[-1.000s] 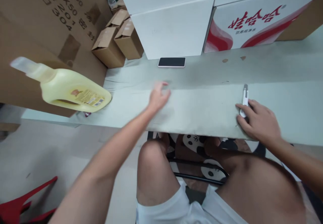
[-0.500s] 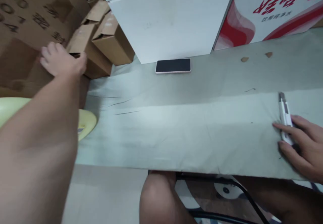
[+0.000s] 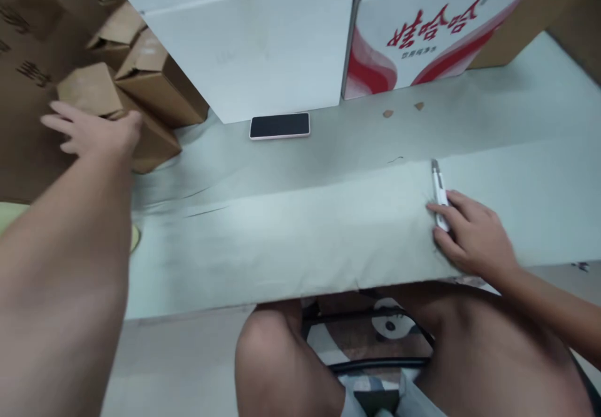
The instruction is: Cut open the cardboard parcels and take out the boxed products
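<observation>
My left hand (image 3: 96, 132) is at the near end of a small brown cardboard box (image 3: 153, 141), thumb to the right and fingers spread to the left. It appears to grip the box across that end, which the hand mostly hides. On the table my right hand (image 3: 476, 232) has its fingers around a white utility knife (image 3: 439, 190). The index finger crosses over the handle, and the metal tip points away from me. A dark-screened phone (image 3: 280, 126) with a pink edge lies flat at mid-table.
Beside the gripped box stands another brown box (image 3: 173, 91), with a third box (image 3: 117, 29) behind. A white carton (image 3: 253, 60) and a red-and-white printed carton (image 3: 413, 47) line the back of the table (image 3: 282, 229). Two brown scraps (image 3: 387, 114) lie there. Something pale yellow (image 3: 12, 213) shows at left.
The view has shifted right. My left hand and the box have come slightly towards me relative to the neighbouring box. My right hand stays with the knife, and the phone has not moved.
</observation>
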### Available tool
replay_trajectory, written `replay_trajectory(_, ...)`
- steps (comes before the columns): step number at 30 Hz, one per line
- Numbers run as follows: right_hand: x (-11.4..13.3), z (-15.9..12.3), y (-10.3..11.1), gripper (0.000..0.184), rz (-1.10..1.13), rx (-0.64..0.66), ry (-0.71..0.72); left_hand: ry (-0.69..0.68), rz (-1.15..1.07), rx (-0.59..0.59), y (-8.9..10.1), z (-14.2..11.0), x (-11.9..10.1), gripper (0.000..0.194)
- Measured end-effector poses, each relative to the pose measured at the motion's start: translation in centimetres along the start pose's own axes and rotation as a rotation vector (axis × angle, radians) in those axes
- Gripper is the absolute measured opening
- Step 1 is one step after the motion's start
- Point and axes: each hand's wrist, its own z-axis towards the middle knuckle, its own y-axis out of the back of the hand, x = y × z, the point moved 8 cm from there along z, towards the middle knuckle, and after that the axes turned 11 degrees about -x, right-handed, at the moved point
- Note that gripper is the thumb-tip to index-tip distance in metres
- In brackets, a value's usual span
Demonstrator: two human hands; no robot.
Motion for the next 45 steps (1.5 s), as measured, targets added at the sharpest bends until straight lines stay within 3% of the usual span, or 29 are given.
replay_trajectory(1, -0.1, 0.1, -0.1, 0.042, 0.014, 0.011, -0.019, 0.142, 0.055, -0.01, 1.1, -1.9, 0.1, 0.132)
replay_trajectory(3, -0.3, 0.2, -0.3, 0.044, 0.051, 0.036, -0.064, 0.285, 0.08, 0.0, 3.0, -5.7, -0.4, 0.133)
replay_trajectory(7, -0.6, 0.4, -0.2, 0.047, 0.127, 0.072, -0.131, 0.243, -0.081, 0.018, 5.6, -11.0, -1.6, 0.124)
replay_trajectory(12, -0.8, 0.4, 0.0, 0.043, 0.181, 0.078, -0.175, 0.071, -0.043, 0.04, 8.4, -17.8, -2.4, 0.097)
replay_trajectory(16, -0.9, 0.4, 0.3, 0.039, 0.212, 0.064, -0.195, -0.141, -0.043, 0.089, 11.4, -25.7, -3.1, 0.068)
replay_trajectory(20, -0.9, 0.4, 0.2, 0.039, 0.199, 0.074, -0.189, -0.342, -0.19, 0.258, 13.8, -34.1, -2.8, 0.071)
replay_trajectory(24, -1.1, 0.4, 0.1, 0.038, 0.187, 0.069, -0.199, -0.507, -0.339, 0.486, 13.8, -39.8, -2.7, 0.081)
replay_trajectory(28, -1.3, 0.4, 0.1, 0.037, 0.209, 0.055, -0.21, -0.525, -0.513, 0.602, 11.8, -41.6, -2.6, 0.064)
replay_trajectory(31, -1.5, 0.3, 0.1, 0.036, 0.215, 0.024, -0.212, -0.39, -0.674, 0.55, 10.8, -41.7, -2.0, 0.051)
replay_trajectory(34, -1.9, 0.1, -0.1, 0.036, 0.23, 0.009, -0.222, -0.34, -0.718, 0.495, 10.5, -41.9, -1.9, 0.043)
replay_trajectory(41, -3.8, -0.3, 0.0, 0.039, 0.378, -0.091, -0.407, -0.338, -0.789, 0.579, 8.9, -41.4, -3.1, 0.027)
replay_trajectory(45, -5.3, -0.7, 0.9, 0.041, 0.405, -0.238, -0.533, -0.338, -0.954, 0.567, 8.7, -41.1, -3.4, 0.027)
